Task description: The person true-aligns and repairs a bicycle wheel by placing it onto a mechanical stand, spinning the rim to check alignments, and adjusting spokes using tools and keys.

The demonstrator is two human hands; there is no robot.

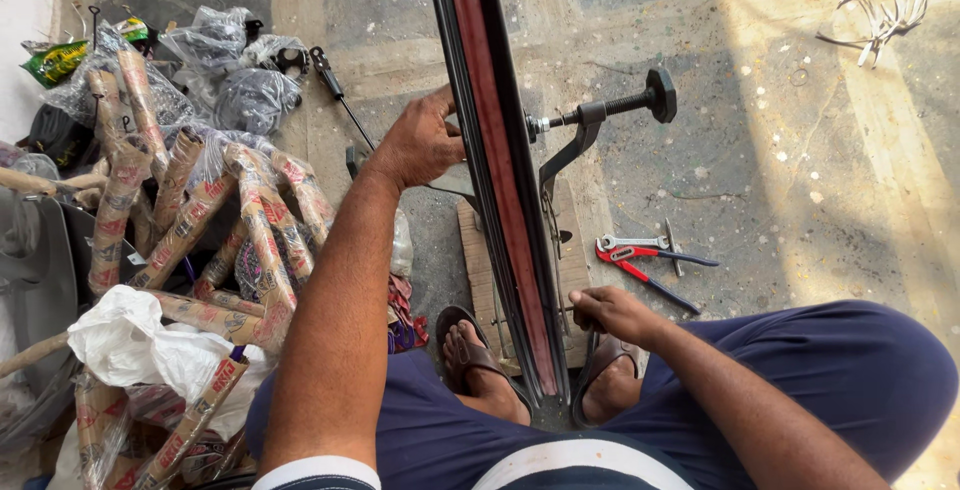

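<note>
A bicycle wheel rim (497, 150) with a reddish inner strip stands upright in a dark truing stand (590, 120), running from the top of the view down between my sandalled feet. My left hand (420, 140) grips the rim's left side near the axle height. My right hand (610, 312) is closed low on the rim's right side, seemingly around a small tool or spoke that I cannot make out. A wooden board (575, 260) lies under the stand.
Red-handled pliers and a spanner (645, 255) lie on the concrete right of the stand. Paper-wrapped bicycle frame parts (200, 220) and plastic bags (235, 70) pile up at left. A white bag (130, 335) sits lower left. Pale strapping (885, 10) lies top right.
</note>
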